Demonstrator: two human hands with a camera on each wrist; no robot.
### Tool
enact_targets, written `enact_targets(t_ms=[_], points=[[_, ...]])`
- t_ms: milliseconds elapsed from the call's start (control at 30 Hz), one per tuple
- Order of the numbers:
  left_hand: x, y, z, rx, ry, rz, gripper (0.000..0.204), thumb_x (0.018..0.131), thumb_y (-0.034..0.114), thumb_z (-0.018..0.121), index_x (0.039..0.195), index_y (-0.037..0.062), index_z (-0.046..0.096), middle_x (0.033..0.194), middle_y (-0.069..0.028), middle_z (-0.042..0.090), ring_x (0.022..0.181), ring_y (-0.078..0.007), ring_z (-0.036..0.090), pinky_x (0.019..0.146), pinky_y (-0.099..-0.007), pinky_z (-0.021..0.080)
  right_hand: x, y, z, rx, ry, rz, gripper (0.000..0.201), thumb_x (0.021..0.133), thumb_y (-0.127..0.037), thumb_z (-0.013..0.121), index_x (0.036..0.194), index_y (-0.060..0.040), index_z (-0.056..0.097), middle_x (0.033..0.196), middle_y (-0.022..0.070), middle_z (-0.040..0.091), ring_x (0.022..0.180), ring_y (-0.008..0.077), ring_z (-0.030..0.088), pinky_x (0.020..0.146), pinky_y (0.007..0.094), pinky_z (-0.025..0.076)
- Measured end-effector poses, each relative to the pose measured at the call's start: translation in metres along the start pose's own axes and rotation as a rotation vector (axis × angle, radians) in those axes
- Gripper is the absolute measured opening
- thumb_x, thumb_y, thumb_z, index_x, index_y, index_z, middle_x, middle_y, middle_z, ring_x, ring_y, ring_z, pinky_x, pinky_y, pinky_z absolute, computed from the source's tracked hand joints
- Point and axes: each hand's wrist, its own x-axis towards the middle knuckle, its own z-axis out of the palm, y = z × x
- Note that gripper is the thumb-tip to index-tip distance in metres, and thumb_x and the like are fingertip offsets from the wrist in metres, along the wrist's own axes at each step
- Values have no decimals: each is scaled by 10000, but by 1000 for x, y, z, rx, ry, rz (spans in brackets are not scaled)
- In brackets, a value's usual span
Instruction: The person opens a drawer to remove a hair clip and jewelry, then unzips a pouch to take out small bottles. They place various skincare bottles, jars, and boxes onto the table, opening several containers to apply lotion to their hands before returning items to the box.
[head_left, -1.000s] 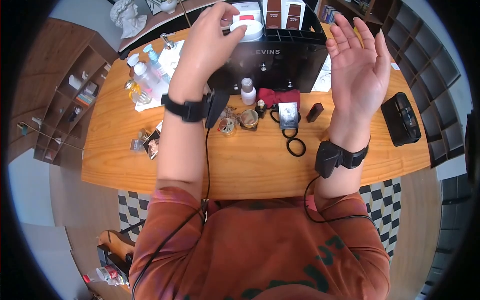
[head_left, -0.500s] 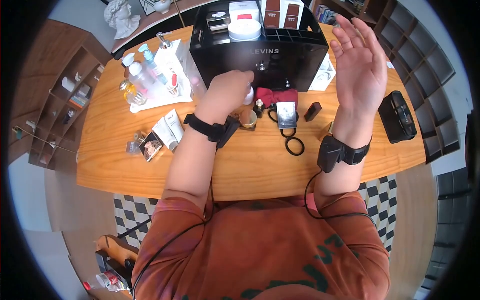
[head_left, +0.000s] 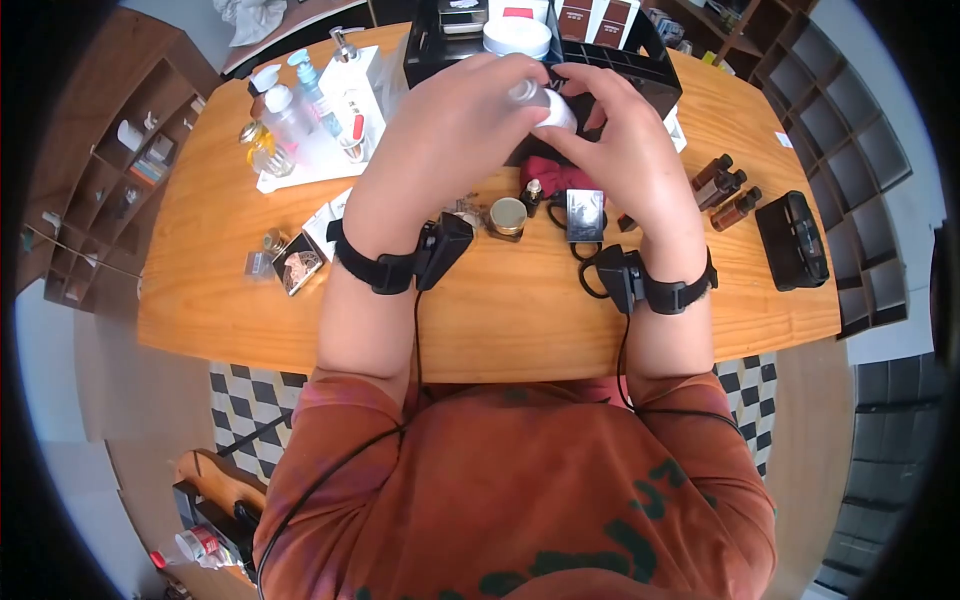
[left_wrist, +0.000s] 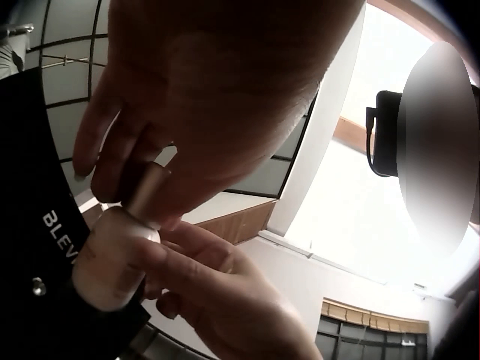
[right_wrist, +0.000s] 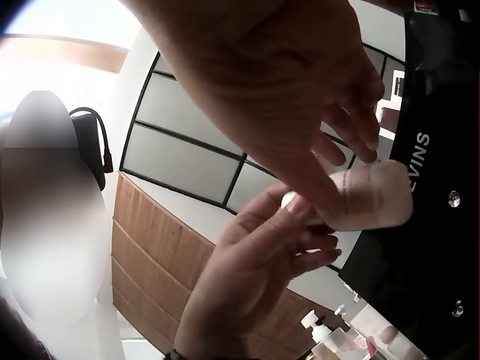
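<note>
A small white bottle [head_left: 558, 112] with a narrow cap is held tilted in front of a black cosmetics organizer [right_wrist: 431, 247]. My left hand [head_left: 450, 130] pinches the bottle's cap [left_wrist: 150, 191] between thumb and fingers. My right hand [head_left: 630, 155] grips the white body from the other side, its thumb along the label in the right wrist view. Below the hands lie a dark red fabric bow [head_left: 540, 176], a small dark bottle [head_left: 533, 192], a gold-lidded jar [head_left: 507, 215] and a silver packet [head_left: 585, 212] over black hair ties.
Pump bottles [head_left: 282, 102] stand on a white tray [head_left: 285, 183] at the left. Nearer lies an open compact [head_left: 300, 264]. To the right are several brown bottles [head_left: 735, 208] and a black case [head_left: 793, 240]. A white round container [head_left: 517, 38] sits in the organizer's top.
My left hand has gone from above the organizer down to the white bottle and lifted it off the table. The right hand, earlier raised with its palm up, has moved left and grips the bottle.
</note>
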Motion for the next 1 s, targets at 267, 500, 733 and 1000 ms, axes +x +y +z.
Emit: enact_targets(t_ms=[267,500,733,1000], points=[[0,15,2,-78,-14,34,341,932,187,724,1239,55,652,1064,-106,679,825,-212,691,757,-319,554,-4,-1,-7,42,9,-110,401,807,-158,796,1170,-15,704,959,116,693,636,161,620,609,292,522],[-6,24,8,-168,67,64,535,918,290,756,1395,124,578,972,-108,664,849,-224,654,770,-340,532,-2,36,-36,427,277,70,329,867,-107,789,1152,17,684,945,55,711,756,71,624,672,232,496],[-14,13,19,93,-221,52,486,911,326,726,1303,64,612,1045,-164,681,928,-350,673,811,-424,540,48,77,-95,369,292,87,334,925,-196,768,1168,0,649,949,83,720,867,129,697,728,247,543],[-19,32,35,81,-465,63,434,891,277,732,1259,89,597,1043,-162,664,986,-364,664,841,-460,538,95,76,-74,218,84,61,166,951,-100,714,1049,-23,605,913,45,699,808,110,675,685,267,542]])
